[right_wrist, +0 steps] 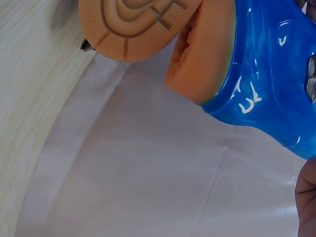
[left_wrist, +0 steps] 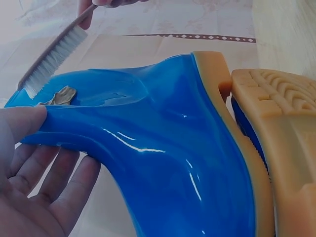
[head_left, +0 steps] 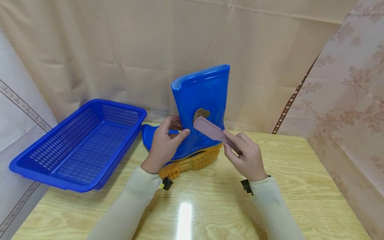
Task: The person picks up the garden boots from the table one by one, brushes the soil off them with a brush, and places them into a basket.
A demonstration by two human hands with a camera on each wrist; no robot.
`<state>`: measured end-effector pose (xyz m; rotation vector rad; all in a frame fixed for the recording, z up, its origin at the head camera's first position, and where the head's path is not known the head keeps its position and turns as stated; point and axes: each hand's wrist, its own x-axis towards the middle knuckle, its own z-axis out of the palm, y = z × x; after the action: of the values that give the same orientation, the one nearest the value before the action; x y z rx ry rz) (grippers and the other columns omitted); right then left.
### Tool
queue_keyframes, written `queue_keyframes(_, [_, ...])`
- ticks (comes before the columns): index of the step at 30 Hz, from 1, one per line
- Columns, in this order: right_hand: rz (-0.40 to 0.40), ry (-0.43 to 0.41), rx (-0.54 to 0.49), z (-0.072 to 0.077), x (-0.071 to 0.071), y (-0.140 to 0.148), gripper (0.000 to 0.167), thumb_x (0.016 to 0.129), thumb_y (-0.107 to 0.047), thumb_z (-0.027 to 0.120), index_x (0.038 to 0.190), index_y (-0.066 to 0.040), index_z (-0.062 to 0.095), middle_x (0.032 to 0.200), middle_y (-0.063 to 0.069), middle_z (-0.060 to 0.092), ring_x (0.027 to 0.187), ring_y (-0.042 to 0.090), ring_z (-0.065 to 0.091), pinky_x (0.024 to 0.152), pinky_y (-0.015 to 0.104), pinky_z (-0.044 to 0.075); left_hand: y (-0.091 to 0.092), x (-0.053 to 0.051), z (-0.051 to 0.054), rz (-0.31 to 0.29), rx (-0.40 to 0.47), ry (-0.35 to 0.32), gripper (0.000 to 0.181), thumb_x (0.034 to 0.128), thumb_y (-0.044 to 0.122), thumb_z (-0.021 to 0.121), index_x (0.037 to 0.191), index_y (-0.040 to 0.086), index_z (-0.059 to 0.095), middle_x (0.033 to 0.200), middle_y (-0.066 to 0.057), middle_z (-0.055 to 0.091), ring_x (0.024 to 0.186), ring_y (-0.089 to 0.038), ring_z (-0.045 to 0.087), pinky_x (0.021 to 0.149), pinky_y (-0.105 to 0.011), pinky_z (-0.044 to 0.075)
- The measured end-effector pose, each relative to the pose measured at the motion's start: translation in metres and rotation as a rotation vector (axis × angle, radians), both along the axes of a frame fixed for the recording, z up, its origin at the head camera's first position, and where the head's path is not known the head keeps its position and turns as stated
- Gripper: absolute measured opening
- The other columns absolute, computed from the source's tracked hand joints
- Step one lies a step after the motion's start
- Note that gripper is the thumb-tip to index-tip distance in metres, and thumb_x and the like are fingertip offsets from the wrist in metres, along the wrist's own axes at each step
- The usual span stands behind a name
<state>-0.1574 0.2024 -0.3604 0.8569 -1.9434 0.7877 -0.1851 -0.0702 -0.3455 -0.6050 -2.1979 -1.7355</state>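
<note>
A blue rain boot (head_left: 201, 93) stands with its shaft up, a brown smear (head_left: 203, 112) on the side of the shaft. My left hand (head_left: 165, 143) grips the shaft from the left, thumb on the near side and fingers behind, as the left wrist view shows. My right hand (head_left: 247, 156) pinches the handle of a brush (head_left: 210, 130) with white bristles (left_wrist: 55, 57), which point at the shaft beside the smear. Whether the bristle tips touch the boot is hard to tell. A second boot lies below, its yellow sole (head_left: 207, 157) facing me.
A blue plastic basket (head_left: 120, 160) with slotted walls sits at the table's left. The wooden table (head_left: 282, 160) extends to the right of the boots. A beige curtain (head_left: 120, 50) hangs behind, with patterned cloth (head_left: 354, 100) on the right.
</note>
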Motion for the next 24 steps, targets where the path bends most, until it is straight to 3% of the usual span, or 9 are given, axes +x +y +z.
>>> queue_keyframes(6, [0.007,0.034,-0.007,0.0013,0.0014,-0.0022,0.037,0.106,-0.031,0.061,0.123,-0.001,0.075,0.076,0.003,0.059,0.058,0.007,0.040,0.052,0.015,0.029,-0.0006,0.0011,0.0017,-0.037,-0.045,0.021,0.040,0.1016,0.026,0.069,0.136,0.010,0.055,0.124,-0.007,0.065,0.108,-0.020,0.064,0.088,-0.041,0.060])
queue_keyframes(17, [0.004,-0.006,-0.007,0.0033,0.0025,-0.0060,0.038,0.105,-0.032,0.062,0.128,-0.003,0.073,0.084,0.008,0.065,0.059,0.009,0.044,0.051,0.016,0.032,-0.0020,0.0012,0.0010,-0.070,-0.045,0.050,0.036,0.1027,0.021,0.067,0.135,0.009,0.055,0.123,-0.006,0.065,0.109,-0.019,0.064,0.090,-0.040,0.059])
queue_keyframes(20, [-0.008,-0.015,-0.016,0.0026,0.0018,-0.0053,0.031,0.099,-0.018,0.072,0.127,-0.003,0.073,0.084,0.009,0.065,0.058,0.011,0.045,0.051,0.017,0.033,-0.0019,0.0010,0.0010,-0.067,-0.046,0.047,0.035,0.1029,0.022,0.067,0.133,0.009,0.055,0.123,-0.006,0.065,0.109,-0.018,0.063,0.091,-0.039,0.059])
queue_keyframes(24, [-0.041,-0.035,-0.030,0.0022,0.0015,-0.0045,0.044,0.082,0.004,0.081,0.125,-0.004,0.075,0.082,0.009,0.066,0.058,0.011,0.044,0.052,0.018,0.033,-0.0017,0.0009,0.0016,-0.057,-0.048,0.042,0.035,0.1030,0.022,0.067,0.132,0.008,0.055,0.123,-0.007,0.065,0.109,-0.020,0.064,0.091,-0.041,0.059])
